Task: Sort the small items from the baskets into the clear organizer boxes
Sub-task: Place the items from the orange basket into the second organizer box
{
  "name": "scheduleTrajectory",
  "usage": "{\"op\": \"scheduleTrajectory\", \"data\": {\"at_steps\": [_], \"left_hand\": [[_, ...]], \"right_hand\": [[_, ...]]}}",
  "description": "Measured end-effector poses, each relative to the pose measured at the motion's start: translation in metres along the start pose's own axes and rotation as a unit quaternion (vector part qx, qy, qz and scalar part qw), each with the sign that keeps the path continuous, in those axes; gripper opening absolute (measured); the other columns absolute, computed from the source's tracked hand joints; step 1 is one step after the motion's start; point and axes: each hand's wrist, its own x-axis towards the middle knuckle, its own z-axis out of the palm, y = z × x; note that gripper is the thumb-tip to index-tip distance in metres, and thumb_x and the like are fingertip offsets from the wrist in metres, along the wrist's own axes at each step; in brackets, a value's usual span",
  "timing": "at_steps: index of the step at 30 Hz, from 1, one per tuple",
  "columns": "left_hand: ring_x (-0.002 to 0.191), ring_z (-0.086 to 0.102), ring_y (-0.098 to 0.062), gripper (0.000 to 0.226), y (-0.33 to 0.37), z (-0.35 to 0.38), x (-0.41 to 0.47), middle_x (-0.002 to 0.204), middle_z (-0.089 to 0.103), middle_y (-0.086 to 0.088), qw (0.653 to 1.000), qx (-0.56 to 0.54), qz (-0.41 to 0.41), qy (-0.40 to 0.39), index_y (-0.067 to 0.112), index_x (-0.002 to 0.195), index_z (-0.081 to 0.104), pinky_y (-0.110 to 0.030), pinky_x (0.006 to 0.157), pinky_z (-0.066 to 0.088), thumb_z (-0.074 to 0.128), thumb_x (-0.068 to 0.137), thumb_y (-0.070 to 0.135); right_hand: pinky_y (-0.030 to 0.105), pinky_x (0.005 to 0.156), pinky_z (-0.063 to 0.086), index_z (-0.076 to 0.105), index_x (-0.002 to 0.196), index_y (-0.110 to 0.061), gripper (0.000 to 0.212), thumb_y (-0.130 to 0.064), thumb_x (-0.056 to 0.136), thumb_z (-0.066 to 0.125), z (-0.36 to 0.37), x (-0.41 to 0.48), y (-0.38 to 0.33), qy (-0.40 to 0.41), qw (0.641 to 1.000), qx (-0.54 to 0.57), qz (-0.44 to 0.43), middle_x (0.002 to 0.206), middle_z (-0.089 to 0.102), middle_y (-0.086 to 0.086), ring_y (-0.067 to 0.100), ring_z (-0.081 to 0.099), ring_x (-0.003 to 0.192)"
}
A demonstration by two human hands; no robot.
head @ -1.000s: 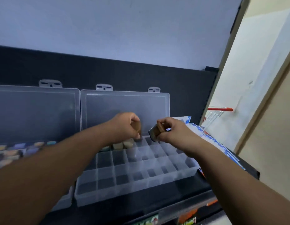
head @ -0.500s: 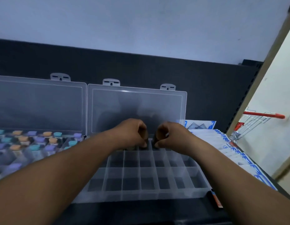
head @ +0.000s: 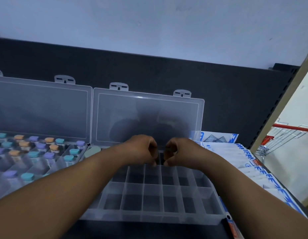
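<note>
Dark shelf backing point(head: 167, 75), left hand point(head: 141, 150) and right hand point(head: 181, 152) over organizer box point(head: 149, 219), fingers point(head: 149, 160) curled, contents hidden

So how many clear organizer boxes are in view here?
2. The left organizer box, lid up, holds coloured-capped items and is cut by the frame edge; the centre organizer box, lid up, shows empty near compartments. More may sit off-frame.

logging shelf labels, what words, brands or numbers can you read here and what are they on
No text here is legible.
Blue print on the white paper packets: blurred, unreadable.
Print on the small red tag on the metal wire basket: too small to read.
Print on the orange label at the lower right: blurred.
</note>
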Motion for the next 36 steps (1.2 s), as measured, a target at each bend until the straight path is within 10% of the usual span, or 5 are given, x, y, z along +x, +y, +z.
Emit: {"op": "scheduleTrajectory", "data": {"at_steps": [15,22,36], "left_hand": [[0.12,0.046,-0.016,0.061,-0.02,-0.03,-0.055,0.135,0.047,0.003,0.994,0.038,0.027,0.1,0.027,0.134,0.045,-0.032,0.1,0.041,0.07,0.08,0.035],[0.13,0.038,-0.023,0.062,-0.091,-0.077,-0.152,0.14,0.045,-0.002,0.943,0.23,-0.009,0.239,0.025,0.139,0.039,-0.032,0.107,0.031,0.06,0.084,0.045],[0.145,0.01,-0.023,0.083,-0.28,-0.159,-0.433,0.159,0.011,-0.005,0.899,0.287,-0.205,0.261,0.022,0.151,0.012,-0.04,0.116,0.015,0.05,0.087,0.059]], "right_hand": [[0.029,0.103,0.037,0.049,0.135,-0.021,0.054,-0.035,0.085,0.066,-0.003,-0.015,-0.044,0.096,0.982,-0.135,-0.087,0.136,0.047,0.006,0.022,0.045,0.125],[0.038,0.114,0.027,0.032,0.147,-0.024,0.07,-0.05,0.088,0.058,0.039,-0.023,-0.156,0.146,0.95,-0.201,-0.188,0.152,0.031,0.002,0.024,0.031,0.138],[0.043,0.118,0.012,0.014,0.153,-0.028,0.073,-0.059,0.093,0.041,0.178,-0.082,-0.447,0.093,0.916,-0.187,-0.342,0.162,0.01,0.0,0.022,0.009,0.148]]}}
